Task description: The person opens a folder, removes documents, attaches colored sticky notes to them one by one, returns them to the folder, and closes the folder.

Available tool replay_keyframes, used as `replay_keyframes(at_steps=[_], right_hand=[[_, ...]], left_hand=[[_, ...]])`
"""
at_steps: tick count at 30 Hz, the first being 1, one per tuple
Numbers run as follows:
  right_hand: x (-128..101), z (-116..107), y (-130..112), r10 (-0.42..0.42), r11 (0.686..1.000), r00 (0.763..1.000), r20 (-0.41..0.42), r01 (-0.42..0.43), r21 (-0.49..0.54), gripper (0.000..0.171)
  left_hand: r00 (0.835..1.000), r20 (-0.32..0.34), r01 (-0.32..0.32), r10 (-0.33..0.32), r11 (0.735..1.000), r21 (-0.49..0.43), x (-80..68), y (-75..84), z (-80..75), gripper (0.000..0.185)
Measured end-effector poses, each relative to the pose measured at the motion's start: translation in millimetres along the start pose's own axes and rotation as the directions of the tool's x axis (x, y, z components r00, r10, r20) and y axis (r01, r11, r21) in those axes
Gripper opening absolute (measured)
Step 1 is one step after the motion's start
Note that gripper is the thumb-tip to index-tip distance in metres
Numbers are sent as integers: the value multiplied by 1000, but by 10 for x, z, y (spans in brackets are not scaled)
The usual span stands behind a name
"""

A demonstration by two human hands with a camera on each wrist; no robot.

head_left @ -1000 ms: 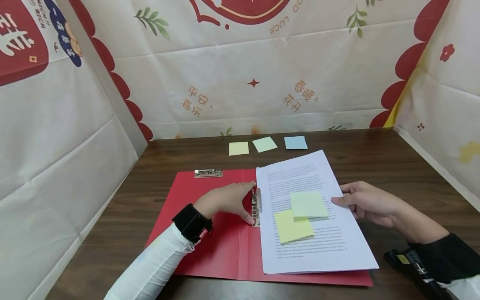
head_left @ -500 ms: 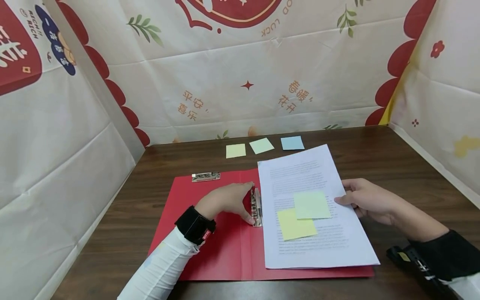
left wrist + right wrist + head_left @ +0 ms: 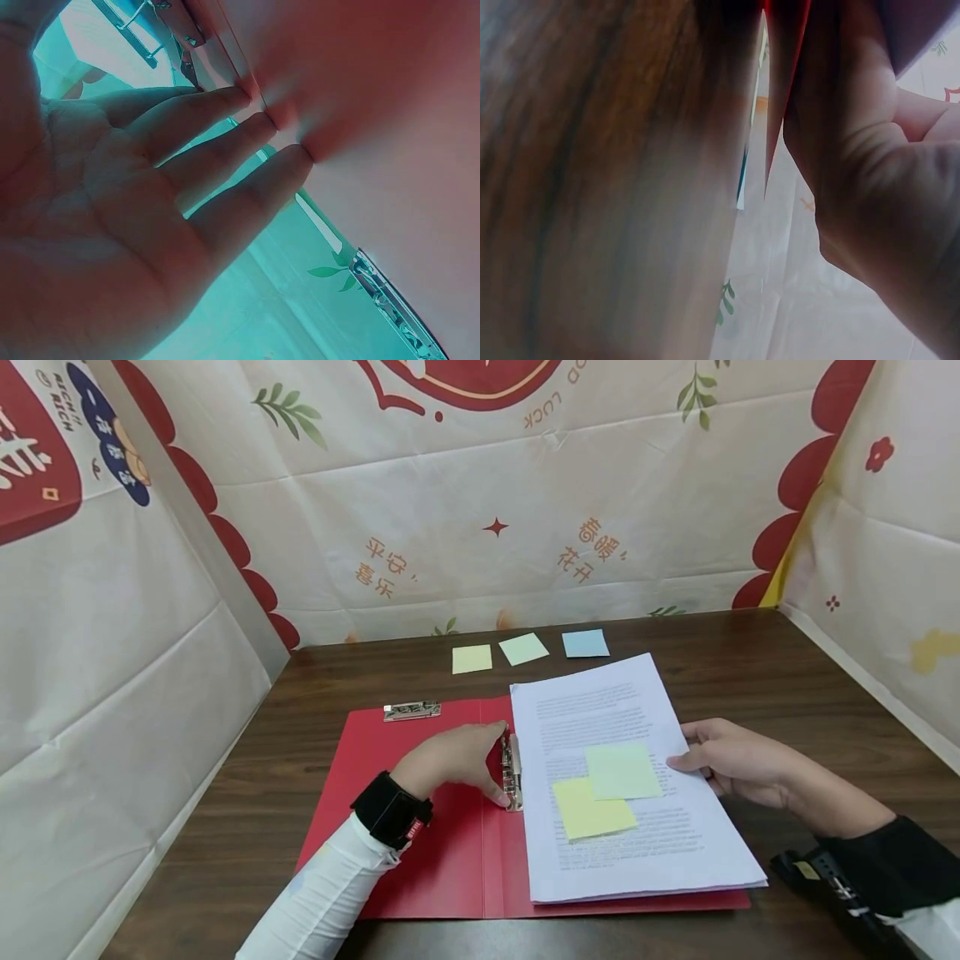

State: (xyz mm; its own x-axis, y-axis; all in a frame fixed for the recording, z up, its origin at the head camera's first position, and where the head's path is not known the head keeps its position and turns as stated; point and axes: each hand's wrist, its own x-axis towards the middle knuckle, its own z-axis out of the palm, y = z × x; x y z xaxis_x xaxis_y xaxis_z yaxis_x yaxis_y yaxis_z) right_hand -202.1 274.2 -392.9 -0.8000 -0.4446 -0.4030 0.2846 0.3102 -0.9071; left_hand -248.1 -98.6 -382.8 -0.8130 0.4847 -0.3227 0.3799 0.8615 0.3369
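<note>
A red folder (image 3: pixel 420 860) lies spread open on the table. My left hand (image 3: pixel 459 762) rests at its spine beside a metal ring clip (image 3: pixel 512 777), thumb and forefinger near the clip's two ends. In the left wrist view, the other fingers (image 3: pixel 247 191) stretch fairly straight and touch the red cover; the clip's prongs (image 3: pixel 135 15) stand raised. My right hand (image 3: pixel 738 766) pinches the right edge of a stack of printed paper (image 3: pixel 600 718), thumb on top. The stack lies tilted over the folder's right side, its left edge close to the clip. Light green (image 3: pixel 622 770) and yellow (image 3: pixel 592 810) sticky notes overlap on it.
A second metal clip (image 3: pixel 412 711) sits at the top of the folder's left cover. Yellow (image 3: pixel 472 659), green (image 3: pixel 523 649) and blue (image 3: pixel 586 643) sticky notes lie along the table's back edge. Patterned white cloth (image 3: pixel 465 493) walls in the back and sides.
The head view has shifted slightly. The paper stack has tilted and slid a little, its left edge now closer to the clip. Both hands keep their hold and place.
</note>
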Motion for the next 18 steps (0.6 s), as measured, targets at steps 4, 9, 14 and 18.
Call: replay_keyframes(at_steps=[4,9,14,18], right_hand=[[30,39,-11,-2,1000,1000,13,2,4,61],[45,101,-29,0,1000,1000,11,0,-8,59],[44,185,-56,13,979,992,-129,-38,-199,65],[57,286,-83,-45,836,961,-271,-112,-538,69]], left_hand=[[1000,-7,-5,5,1000,1,0,5,9,115],[1000,-11,-6,6,1000,4,5,9,27,116],[1000,-10,4,-4,1000,6,1,17,26,116],[1000,-16,-4,4,1000,-5,-4,28,5,115]])
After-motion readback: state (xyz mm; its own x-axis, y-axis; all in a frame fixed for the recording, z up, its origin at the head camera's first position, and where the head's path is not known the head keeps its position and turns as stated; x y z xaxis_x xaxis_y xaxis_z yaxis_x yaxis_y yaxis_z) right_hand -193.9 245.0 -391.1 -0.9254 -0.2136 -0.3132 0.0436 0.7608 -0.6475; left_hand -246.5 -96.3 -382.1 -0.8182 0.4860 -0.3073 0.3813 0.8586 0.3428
